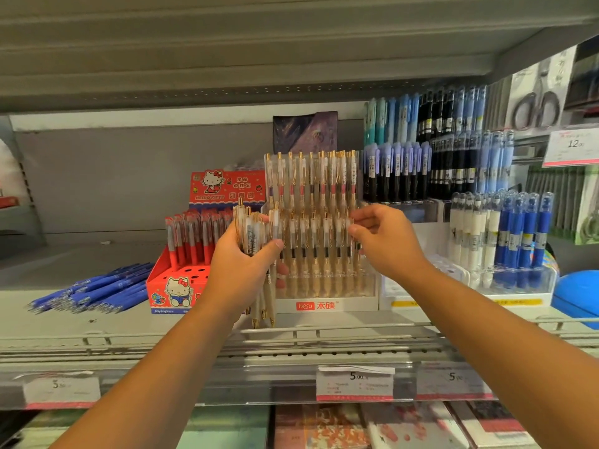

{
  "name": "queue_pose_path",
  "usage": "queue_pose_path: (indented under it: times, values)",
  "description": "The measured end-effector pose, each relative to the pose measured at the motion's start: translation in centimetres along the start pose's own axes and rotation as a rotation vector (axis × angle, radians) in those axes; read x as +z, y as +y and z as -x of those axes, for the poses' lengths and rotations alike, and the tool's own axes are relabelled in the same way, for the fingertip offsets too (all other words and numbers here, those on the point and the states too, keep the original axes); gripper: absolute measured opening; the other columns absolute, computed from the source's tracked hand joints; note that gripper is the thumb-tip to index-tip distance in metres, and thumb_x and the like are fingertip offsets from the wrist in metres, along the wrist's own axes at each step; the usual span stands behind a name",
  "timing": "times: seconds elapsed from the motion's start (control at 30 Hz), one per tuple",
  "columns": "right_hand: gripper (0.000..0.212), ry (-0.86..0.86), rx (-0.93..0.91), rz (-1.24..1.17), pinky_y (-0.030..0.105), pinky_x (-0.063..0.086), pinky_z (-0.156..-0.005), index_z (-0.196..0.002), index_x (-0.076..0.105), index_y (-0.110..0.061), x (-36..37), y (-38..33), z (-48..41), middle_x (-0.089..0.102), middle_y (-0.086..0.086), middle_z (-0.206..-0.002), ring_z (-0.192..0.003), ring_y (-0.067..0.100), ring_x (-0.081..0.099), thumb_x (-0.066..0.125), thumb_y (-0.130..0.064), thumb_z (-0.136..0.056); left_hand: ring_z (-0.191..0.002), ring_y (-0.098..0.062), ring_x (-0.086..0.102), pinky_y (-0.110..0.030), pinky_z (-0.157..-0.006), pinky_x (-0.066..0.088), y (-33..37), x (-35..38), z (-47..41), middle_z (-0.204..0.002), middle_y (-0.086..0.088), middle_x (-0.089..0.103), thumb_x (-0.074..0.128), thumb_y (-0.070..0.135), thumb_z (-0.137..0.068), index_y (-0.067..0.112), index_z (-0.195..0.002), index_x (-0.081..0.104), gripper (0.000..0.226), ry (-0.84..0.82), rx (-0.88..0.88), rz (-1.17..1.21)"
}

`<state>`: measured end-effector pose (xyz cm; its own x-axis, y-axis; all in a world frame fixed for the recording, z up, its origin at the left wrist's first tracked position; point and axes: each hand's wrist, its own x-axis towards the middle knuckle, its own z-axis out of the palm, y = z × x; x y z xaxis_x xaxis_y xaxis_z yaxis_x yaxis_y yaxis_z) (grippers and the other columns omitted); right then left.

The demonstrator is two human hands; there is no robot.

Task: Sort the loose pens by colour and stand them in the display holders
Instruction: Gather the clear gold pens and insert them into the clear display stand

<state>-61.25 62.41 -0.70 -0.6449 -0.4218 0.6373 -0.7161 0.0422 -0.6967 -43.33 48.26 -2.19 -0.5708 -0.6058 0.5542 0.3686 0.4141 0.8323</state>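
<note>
Both forearms reached up and forward from the lower corners toward the middle of the shelf (97, 322). The left hand (246, 264) was raised with its back to the camera. Its fingers and thumb were wrapped around a bundle of cream pens (254, 233) held upright. The gold tops of the bundle rose above the fingers, and the tips hung below the wrist, in front of the left edge of the clear holder (356, 304).

The right hand (387, 244) was bent at the wrist. Its thumb and forefinger pinched the top of the end pen (348, 254), at the right end of the holder's front row. The holder stood mid-shelf, both tiers filled with matching cream pens standing upright.

The holder was hemmed in on both sides. Just beside it on the left stood a red box (171, 293), with red pens (194, 236) in its back rows and open holes along its front. A second holder (515, 290) of white and blue pens stood just beside it on the right.

The upper shelf (291, 43) hung well above the tallest pen tops. A wire rail (324, 332) ran along the shelf's front edge, below both wrists. Loose blue pens (94, 291) lay heaped at the left, with bare grey shelf surface behind them.
</note>
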Motion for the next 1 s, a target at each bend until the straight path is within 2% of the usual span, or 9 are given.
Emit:
queue_pose_path:
  times: [0.13,0.27,0.4,0.47,0.57,0.67,0.8,0.9,1.0]
  values:
    - [0.011,0.003,-0.020,0.073,0.010,0.042,-0.064,-0.102,0.059,-0.022,-0.1,0.1,0.2,0.060,-0.014,-0.086,-0.079,-0.002,0.057,0.065,-0.018,-0.094,-0.070,-0.026,0.074,-0.036,-0.056,0.060,0.1,0.0,-0.1,-0.088,0.003,0.073,0.070,0.013,-0.090,0.039,-0.093,0.065,0.026,0.007,0.000,0.006]
    - [0.015,0.030,-0.019,0.123,0.022,0.050,-0.070,-0.111,0.056,-0.019,0.2,-0.1,0.9,0.057,-0.014,-0.089,-0.079,0.001,0.056,0.059,-0.021,-0.097,-0.069,-0.026,0.074,-0.034,-0.054,0.060,0.1,0.0,0.0,-0.089,0.003,0.073,0.070,0.012,-0.090,0.039,-0.093,0.065,0.027,0.001,-0.010,0.032]
    - [0.042,0.141,-0.168,0.301,0.028,0.046,-0.079,-0.133,0.043,-0.016,1.0,-1.0,2.0,0.048,-0.007,-0.118,-0.100,0.009,0.051,0.058,-0.030,-0.096,-0.069,-0.026,0.074,-0.034,-0.054,0.060,0.2,0.0,0.1,-0.088,0.003,0.073,0.071,0.010,-0.089,0.036,-0.100,0.065,0.029,-0.013,0.012,0.034]
    - [0.036,0.180,-0.316,0.298,0.022,0.043,-0.076,-0.127,0.048,-0.016,1.0,-1.8,2.4,0.047,-0.006,-0.117,-0.099,0.007,0.048,0.058,-0.028,-0.095,-0.069,-0.027,0.074,-0.034,-0.054,0.060,0.2,0.0,0.1,-0.088,0.003,0.074,0.071,0.009,-0.089,0.035,-0.101,0.065,0.030,-0.020,0.017,0.042]
    - [0.022,0.075,-0.450,0.188,0.018,0.043,-0.074,-0.115,0.057,-0.016,1.6,-3.2,3.1,0.052,-0.009,-0.104,-0.091,0.005,0.050,0.057,-0.023,-0.094,-0.068,-0.026,0.074,-0.029,-0.054,0.059,0.3,0.1,0.2,-0.090,0.003,0.075,0.071,0.009,-0.089,0.031,-0.106,0.064,0.029,-0.025,0.031,0.044]
    - [0.023,-0.092,-0.387,-0.013,0.016,0.047,-0.076,-0.118,0.060,-0.018,2.9,-4.3,3.8,0.061,-0.011,-0.102,-0.094,0.001,0.057,0.058,-0.018,-0.095,-0.070,-0.023,0.075,-0.023,-0.056,0.057,0.3,0.0,0.2,-0.092,0.003,0.075,0.071,0.008,-0.088,0.027,-0.109,0.064,0.029,-0.041,0.050,0.055]
    - [0.035,-0.238,-0.153,-0.292,0.012,0.052,-0.080,-0.129,0.058,-0.019,4.3,-5.7,3.8,0.067,-0.018,-0.102,-0.100,-0.006,0.062,0.061,-0.014,-0.095,-0.082,-0.007,0.072,-0.014,-0.061,0.054,0.3,0.0,0.3,-0.092,0.010,0.075,0.073,0.011,-0.087,0.030,-0.108,0.066,0.030,-0.066,0.097,0.008]
    - [0.030,-0.249,-0.046,-0.406,0.025,0.057,-0.084,-0.121,0.062,-0.015,4.7,-6.2,3.2,0.074,-0.003,-0.096,-0.093,0.007,0.069,0.066,-0.012,-0.092,-0.079,-0.006,0.072,-0.014,-0.060,0.054,0.3,0.1,0.4,-0.090,0.010,0.075,0.072,0.008,-0.087,0.034,-0.102,0.066,0.030,-0.099,0.103,0.020]
    - [0.024,-0.227,-0.005,-0.458,0.030,0.059,-0.080,-0.109,0.062,-0.019,4.6,-6.0,2.9,0.075,0.001,-0.090,-0.086,0.012,0.072,0.071,-0.011,-0.088,-0.078,-0.008,0.072,-0.015,-0.060,0.054,0.1,0.1,0.4,-0.089,0.010,0.075,0.072,0.009,-0.087,0.034,-0.102,0.065,0.029,-0.094,0.101,0.022]
